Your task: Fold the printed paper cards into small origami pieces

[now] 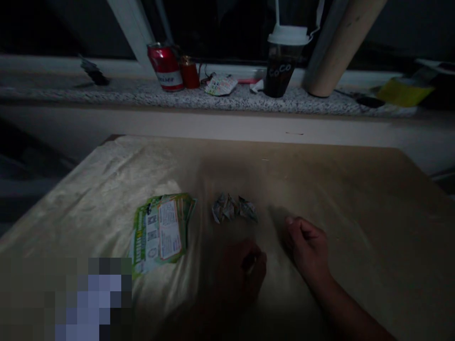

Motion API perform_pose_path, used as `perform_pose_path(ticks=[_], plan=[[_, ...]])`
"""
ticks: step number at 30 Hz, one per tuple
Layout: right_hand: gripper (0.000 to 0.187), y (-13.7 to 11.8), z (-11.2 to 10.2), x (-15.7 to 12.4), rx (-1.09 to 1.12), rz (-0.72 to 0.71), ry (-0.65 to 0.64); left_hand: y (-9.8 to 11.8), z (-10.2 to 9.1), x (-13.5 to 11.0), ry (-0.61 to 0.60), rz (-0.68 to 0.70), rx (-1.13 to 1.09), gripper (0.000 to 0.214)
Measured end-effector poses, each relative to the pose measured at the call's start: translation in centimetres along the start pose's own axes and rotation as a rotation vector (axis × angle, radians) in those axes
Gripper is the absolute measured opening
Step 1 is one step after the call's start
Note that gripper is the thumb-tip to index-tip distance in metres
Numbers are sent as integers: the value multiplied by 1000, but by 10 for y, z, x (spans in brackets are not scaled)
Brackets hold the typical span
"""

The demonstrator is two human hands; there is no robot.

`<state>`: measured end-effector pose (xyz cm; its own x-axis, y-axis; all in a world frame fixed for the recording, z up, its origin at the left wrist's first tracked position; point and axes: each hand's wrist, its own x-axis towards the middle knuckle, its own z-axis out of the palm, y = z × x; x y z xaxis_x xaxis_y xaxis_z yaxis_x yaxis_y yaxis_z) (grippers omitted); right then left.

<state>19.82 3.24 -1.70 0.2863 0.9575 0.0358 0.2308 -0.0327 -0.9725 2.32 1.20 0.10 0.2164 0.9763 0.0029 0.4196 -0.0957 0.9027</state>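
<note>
Both hands are over a table covered with a pale, wrinkled cover (355, 189). My left hand (245, 265) lies in deep shadow, fingers curled toward the thumb with a small gap; nothing shows in it. To its right, my right hand (307, 244) is closed in a loose fist, thumb against the index finger, with no object visible. Just beyond my left hand sit a few small folded paper pieces (229, 207) in a row, and one piece (248, 209) stands slightly apart on the right. A fanned stack of green and white printed leaflets (167, 227) lies left of them.
Along the granite sill (131, 92) behind the table stand a red can (165, 66), an orange-red container (190, 73), a crumpled wrapper (221, 85), a dark lidded cup (280, 68) and a cardboard tube (341, 47). A yellow item (403, 92) is farther right. The lower left corner is pixelated.
</note>
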Motion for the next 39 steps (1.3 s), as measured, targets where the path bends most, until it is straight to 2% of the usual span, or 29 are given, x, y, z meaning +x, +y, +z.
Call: perform_pose_path(ticks=[2,6,8,10,11,14,16,18,20,22,24,39], plan=[[56,-5,-1,-7,21,-13,-29,-4,-3,-10,51,-13,98,19],[52,-12,-2,-13,-9,-47,-55,-10,-7,-21,39,-72,186,20],[51,-12,-2,-13,-26,-88,-66,-14,-6,-24,18,-46,200,17],[50,-12,-2,-12,-43,-126,-74,-17,-5,-25,68,-56,226,13],[50,-11,-2,-12,-52,-138,-77,-18,-5,-25,50,-47,223,13],[49,-10,-2,-9,-72,-137,-89,-17,-4,-22,7,-31,186,17],[51,-10,-1,-6,-59,-115,-76,-12,-4,-15,61,-48,151,17],[52,-9,0,-3,-23,-96,-68,-7,-4,-7,-12,-59,95,20],[51,-7,1,2,-5,-101,-65,-4,-5,1,11,-51,66,22],[50,-5,3,6,9,-109,-57,-2,-6,8,30,-49,33,19],[51,-4,4,11,25,-115,-51,-2,-5,12,-4,-29,-26,17],[54,2,11,21,22,-162,-60,-2,-4,19,-10,5,-97,21]])
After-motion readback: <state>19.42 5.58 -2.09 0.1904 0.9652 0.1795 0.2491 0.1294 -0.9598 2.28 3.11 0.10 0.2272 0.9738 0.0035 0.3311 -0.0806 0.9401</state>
